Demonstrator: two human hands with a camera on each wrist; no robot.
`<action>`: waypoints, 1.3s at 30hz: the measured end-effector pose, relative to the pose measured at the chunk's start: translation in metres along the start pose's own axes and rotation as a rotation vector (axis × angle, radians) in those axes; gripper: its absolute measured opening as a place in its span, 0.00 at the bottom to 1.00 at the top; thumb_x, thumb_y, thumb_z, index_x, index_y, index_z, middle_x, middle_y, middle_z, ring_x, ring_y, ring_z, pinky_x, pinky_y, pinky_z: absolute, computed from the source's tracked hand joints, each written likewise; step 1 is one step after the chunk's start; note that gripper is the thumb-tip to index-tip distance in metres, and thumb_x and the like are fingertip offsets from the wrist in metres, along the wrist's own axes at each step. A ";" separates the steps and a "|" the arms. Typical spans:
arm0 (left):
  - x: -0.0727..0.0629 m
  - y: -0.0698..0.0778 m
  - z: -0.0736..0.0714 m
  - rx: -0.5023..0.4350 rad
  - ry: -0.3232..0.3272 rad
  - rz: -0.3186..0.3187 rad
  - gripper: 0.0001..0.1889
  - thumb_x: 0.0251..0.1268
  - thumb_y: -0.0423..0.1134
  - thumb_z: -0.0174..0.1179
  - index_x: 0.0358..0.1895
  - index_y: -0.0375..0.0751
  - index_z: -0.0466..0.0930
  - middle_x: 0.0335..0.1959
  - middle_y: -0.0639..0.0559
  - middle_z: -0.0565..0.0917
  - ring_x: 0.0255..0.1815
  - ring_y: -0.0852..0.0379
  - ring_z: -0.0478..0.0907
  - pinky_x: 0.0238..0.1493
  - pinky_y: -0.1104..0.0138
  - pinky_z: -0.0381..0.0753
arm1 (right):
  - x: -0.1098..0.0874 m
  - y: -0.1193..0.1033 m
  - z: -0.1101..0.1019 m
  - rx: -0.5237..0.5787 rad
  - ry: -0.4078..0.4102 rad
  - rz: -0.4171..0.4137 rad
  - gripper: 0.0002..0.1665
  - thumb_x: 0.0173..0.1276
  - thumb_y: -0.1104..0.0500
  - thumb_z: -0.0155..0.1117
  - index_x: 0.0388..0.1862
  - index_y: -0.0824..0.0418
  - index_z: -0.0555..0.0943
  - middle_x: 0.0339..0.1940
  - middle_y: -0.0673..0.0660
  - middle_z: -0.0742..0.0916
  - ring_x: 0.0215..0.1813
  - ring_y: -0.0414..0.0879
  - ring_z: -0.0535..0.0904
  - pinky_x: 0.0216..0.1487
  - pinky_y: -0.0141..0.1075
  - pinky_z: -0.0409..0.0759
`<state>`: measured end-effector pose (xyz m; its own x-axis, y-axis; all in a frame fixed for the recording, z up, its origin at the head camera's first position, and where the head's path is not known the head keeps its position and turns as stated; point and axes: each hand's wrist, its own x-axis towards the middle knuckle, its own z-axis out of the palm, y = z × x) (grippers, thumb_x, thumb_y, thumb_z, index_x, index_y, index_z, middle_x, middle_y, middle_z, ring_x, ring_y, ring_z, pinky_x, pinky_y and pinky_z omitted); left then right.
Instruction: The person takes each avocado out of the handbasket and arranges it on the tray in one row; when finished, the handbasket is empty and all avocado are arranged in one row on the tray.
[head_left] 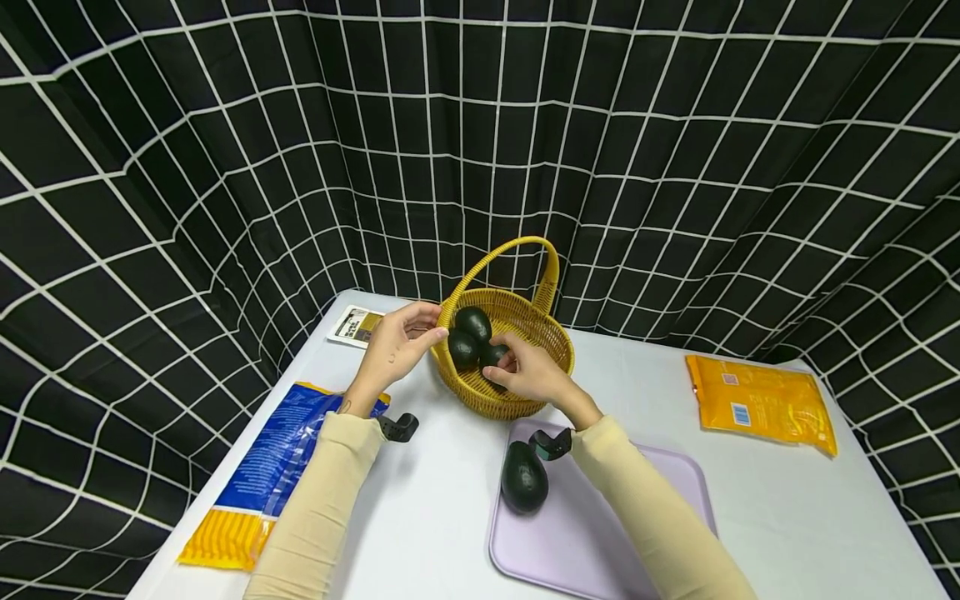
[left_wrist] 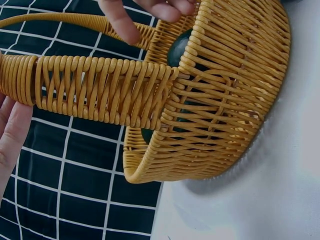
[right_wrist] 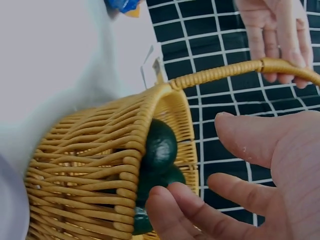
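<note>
A yellow woven basket [head_left: 483, 398] stands near the back of the table, with three dark green avocados [head_left: 473, 323] in its left part. My left hand [head_left: 397, 342] holds the basket's arched handle [left_wrist: 100, 90] low on its left side, thumb in front and fingers behind. Reaching over the basket rim, my right hand [head_left: 536, 371] has its fingertips at the nearest avocado [head_left: 493, 357]. In the right wrist view its thumb and fingers [right_wrist: 220, 215] are spread apart, with nothing between them. Another avocado [head_left: 524, 477] lies on the lilac tray [head_left: 592, 533], beside my right sleeve.
A blue and yellow packet [head_left: 262, 458] lies along the left edge, partly under my left forearm. Behind it is a small white and brown packet [head_left: 352, 326]. An orange packet [head_left: 761, 404] lies at the right. A black gridded curtain [head_left: 480, 125] surrounds the table's back and sides.
</note>
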<state>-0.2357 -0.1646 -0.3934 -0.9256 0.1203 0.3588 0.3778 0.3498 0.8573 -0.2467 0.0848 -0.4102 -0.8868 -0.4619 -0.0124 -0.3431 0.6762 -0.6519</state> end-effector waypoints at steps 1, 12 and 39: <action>0.000 0.000 0.000 0.000 0.000 0.000 0.14 0.67 0.35 0.68 0.53 0.36 0.83 0.47 0.42 0.88 0.48 0.49 0.85 0.54 0.62 0.87 | 0.001 0.001 0.001 -0.003 -0.006 0.000 0.33 0.72 0.49 0.67 0.70 0.60 0.71 0.42 0.55 0.87 0.40 0.45 0.81 0.45 0.41 0.81; 0.000 -0.001 0.000 -0.009 -0.001 0.011 0.14 0.67 0.35 0.68 0.54 0.36 0.82 0.47 0.42 0.87 0.48 0.49 0.85 0.55 0.55 0.86 | 0.011 0.004 0.006 0.005 -0.042 0.024 0.34 0.71 0.48 0.66 0.70 0.61 0.71 0.41 0.57 0.86 0.39 0.44 0.81 0.43 0.38 0.80; 0.000 -0.001 -0.001 0.011 -0.009 0.004 0.15 0.67 0.37 0.68 0.54 0.38 0.82 0.46 0.44 0.87 0.48 0.51 0.85 0.54 0.60 0.87 | 0.020 0.002 0.009 0.046 -0.074 0.036 0.35 0.73 0.48 0.65 0.73 0.60 0.69 0.45 0.59 0.86 0.44 0.48 0.80 0.46 0.40 0.81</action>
<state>-0.2365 -0.1661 -0.3939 -0.9244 0.1302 0.3585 0.3810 0.3592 0.8519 -0.2621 0.0718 -0.4179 -0.8724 -0.4803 -0.0909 -0.2956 0.6664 -0.6845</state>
